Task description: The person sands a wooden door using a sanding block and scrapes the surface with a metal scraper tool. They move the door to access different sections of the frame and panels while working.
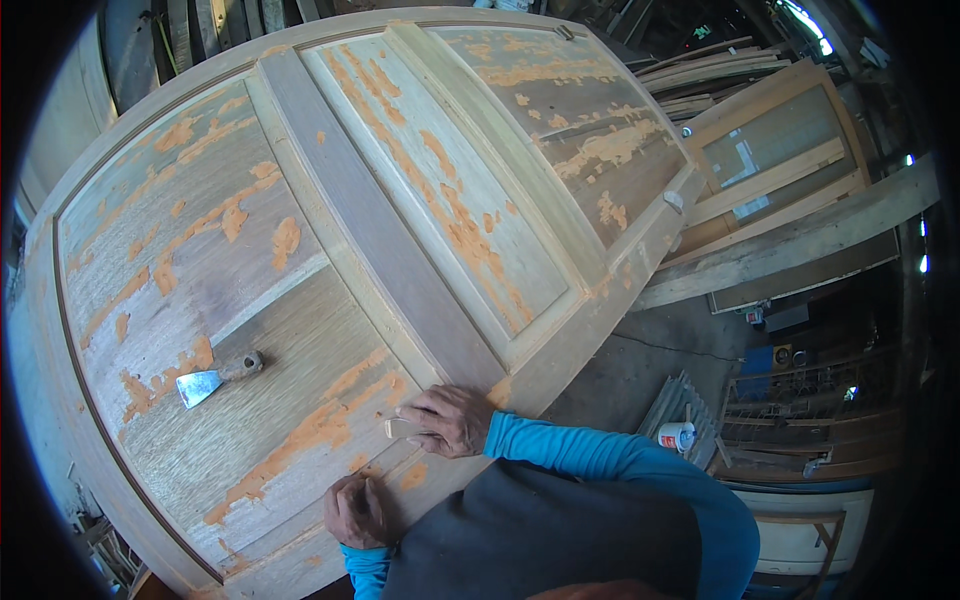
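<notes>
Pressing flat on the door (330,230), the left hand (357,512) holds nothing. Just beyond, the right hand (450,420) grips a small block (400,428) against the panel edge. Farther left, a scraper (215,378) lies alone among orange filler patches (300,435).

Door (330,230): pale grey-brown wood, blotched with orange filler patches. Scraper (215,380) left of the hands: silver blade, brown handle. Sleeves (590,455): bright blue.
</notes>
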The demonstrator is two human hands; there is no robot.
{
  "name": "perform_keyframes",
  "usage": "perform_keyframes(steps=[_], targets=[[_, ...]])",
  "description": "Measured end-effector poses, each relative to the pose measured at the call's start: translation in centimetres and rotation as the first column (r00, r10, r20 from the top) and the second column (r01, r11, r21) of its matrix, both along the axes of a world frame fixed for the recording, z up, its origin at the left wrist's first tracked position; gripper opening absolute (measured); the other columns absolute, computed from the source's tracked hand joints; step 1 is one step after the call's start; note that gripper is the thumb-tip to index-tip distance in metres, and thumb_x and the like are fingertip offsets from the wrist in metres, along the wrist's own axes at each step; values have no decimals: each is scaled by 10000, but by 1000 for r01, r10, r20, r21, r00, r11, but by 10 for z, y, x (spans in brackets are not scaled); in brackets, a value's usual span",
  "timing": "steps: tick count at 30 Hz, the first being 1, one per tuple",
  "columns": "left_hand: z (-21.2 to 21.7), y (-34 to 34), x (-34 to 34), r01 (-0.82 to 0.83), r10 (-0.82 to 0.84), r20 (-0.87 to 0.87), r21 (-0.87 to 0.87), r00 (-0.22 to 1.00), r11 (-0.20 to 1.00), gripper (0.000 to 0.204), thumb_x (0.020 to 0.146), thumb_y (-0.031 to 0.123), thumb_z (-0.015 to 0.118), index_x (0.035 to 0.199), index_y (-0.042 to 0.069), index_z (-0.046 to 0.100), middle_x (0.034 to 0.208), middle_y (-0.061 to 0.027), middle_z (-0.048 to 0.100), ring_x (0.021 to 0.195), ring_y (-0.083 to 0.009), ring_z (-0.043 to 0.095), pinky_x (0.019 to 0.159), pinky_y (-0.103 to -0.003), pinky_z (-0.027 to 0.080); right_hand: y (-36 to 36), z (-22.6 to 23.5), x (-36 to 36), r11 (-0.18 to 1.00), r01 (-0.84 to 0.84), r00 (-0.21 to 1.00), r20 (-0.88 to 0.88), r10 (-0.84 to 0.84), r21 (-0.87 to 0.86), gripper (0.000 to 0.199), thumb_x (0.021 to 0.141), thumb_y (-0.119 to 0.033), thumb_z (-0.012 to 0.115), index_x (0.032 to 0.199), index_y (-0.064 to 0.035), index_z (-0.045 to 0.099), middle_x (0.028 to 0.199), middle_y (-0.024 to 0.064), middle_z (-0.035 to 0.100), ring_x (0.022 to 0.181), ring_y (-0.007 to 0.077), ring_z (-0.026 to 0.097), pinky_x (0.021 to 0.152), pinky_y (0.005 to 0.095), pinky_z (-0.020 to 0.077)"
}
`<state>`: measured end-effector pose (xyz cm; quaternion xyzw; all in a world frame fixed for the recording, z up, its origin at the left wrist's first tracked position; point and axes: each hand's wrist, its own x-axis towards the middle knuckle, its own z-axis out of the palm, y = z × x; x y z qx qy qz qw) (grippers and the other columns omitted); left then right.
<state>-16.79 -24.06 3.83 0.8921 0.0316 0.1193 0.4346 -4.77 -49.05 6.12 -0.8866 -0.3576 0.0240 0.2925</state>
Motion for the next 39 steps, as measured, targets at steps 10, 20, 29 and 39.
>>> perform_keyframes(steps=[10,20,29,39], targets=[[-11,-9,-7,-128,127,19,22,992,992,97,909,19,730,929,10,635,940,-181,658,852,-347,673,744,-429,543,-6,-12,-2,992,-37,997,72,28,124,363,899,-207,737,1202,-28,650,1153,124,635,1010,310,660,865,430,548],[-5,-22,-4,-182,180,29,79,983,980,136,952,101,689,893,21,595,883,-164,624,782,-330,609,699,-426,491,-12,-18,-2,986,-58,997,59,49,154,399,865,-201,755,1200,-19,634,1146,141,609,1029,314,648,889,427,550],[-7,-21,-6,-185,185,7,66,983,980,112,934,59,696,897,11,602,885,-151,619,781,-305,604,711,-415,495,-11,-20,-3,984,-41,996,79,27,175,379,873,-199,742,1190,-27,624,1109,137,602,998,312,646,863,430,549],[-4,-18,-3,-157,156,13,74,988,985,142,947,80,701,887,11,593,873,-147,605,768,-307,596,669,-408,484,-9,-16,-3,990,-13,998,68,3,143,311,916,-246,706,1135,-35,640,1103,125,607,987,303,654,857,423,552]])
